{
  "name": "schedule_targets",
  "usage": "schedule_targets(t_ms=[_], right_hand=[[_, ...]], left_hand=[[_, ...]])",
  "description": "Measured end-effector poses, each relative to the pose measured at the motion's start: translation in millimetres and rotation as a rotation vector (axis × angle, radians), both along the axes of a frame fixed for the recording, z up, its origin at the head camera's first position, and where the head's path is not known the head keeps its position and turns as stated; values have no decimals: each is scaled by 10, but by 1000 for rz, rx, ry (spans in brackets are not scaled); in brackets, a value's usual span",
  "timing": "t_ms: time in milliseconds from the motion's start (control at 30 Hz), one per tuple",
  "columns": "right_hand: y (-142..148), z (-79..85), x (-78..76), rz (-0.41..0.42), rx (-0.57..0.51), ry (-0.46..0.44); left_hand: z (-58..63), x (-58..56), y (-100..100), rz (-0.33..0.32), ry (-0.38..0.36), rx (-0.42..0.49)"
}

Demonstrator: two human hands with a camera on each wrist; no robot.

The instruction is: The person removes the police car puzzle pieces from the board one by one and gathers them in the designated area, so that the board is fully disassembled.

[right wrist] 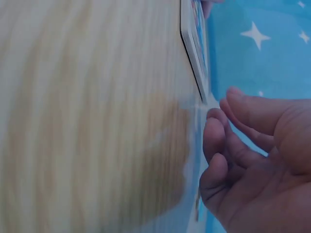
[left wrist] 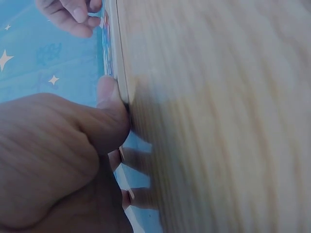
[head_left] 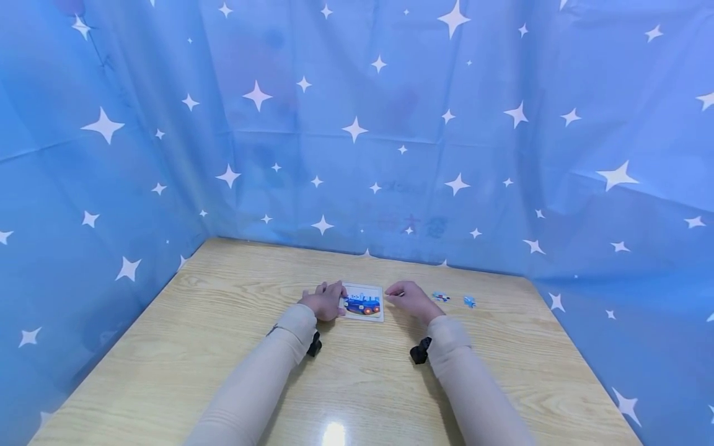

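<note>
A small framed jigsaw puzzle (head_left: 362, 302) with a blue train picture lies flat on the table. My left hand (head_left: 326, 300) holds the frame at its left side, the thumb against the near edge. In the left wrist view the left thumb (left wrist: 114, 104) presses the frame's rim, while other fingertips touch the table behind it. My right hand (head_left: 413, 298) hovers just right of the puzzle, its fingers bent toward the thumb. In the right wrist view the right hand (right wrist: 252, 145) shows no clear piece, though the inner fingertips are partly hidden.
Several loose puzzle pieces (head_left: 440, 297) lie right of the right hand, with a blue piece or small cluster (head_left: 470, 301) farther right. They rest on a wooden table (head_left: 234, 371). A blue curtain with white stars (head_left: 357, 155) hangs behind the table and along its sides.
</note>
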State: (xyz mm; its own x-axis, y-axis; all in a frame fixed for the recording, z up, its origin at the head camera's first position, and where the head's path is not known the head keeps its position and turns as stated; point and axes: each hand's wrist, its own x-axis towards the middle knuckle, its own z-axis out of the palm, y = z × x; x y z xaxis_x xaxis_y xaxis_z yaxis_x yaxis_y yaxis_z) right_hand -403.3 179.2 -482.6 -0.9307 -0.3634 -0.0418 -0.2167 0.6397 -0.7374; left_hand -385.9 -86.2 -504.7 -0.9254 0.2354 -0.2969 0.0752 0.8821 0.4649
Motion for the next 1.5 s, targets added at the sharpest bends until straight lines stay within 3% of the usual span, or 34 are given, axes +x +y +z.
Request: schedule_targets(t_ms=[267,600,1500], right_hand=[[-163,-6,62,51,11,-23],[-226,-2,92,13,27,-30],[-320,-5,135,-21,17,8]], left_hand=[[26,52,-11,5,-10,10],[1,-7,-15,4,-11,4],[7,5,-11,3,-12,2]])
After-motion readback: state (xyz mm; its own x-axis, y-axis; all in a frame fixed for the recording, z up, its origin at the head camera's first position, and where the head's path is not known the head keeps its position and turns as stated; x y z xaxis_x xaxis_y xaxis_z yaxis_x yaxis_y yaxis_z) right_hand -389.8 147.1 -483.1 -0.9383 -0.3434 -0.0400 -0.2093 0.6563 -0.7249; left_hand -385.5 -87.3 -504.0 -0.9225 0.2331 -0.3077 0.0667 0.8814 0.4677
